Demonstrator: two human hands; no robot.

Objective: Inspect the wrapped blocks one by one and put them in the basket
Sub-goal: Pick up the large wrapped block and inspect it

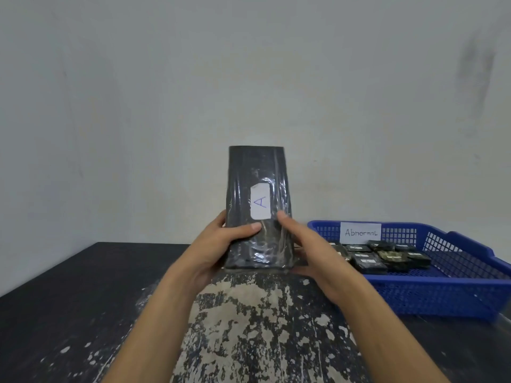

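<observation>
Wrapped dark block (257, 189), white label "A" (260, 201), held upright above worn black table (69, 299) by left hand (218, 244) and right hand (309, 250); blue basket (442, 288) marked "Abnormal" holds smaller wrapped blocks (384, 254).

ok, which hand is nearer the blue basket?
Right. The right hand holds the wrapped block at its right edge, just beside the blue basket and its left wall. The left hand grips the block's left side, farther off.

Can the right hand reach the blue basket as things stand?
Likely yes: the blue basket sits just beside the right hand, open-topped, nothing between. That hand does hold the wrapped block, so it arrives loaded.
</observation>
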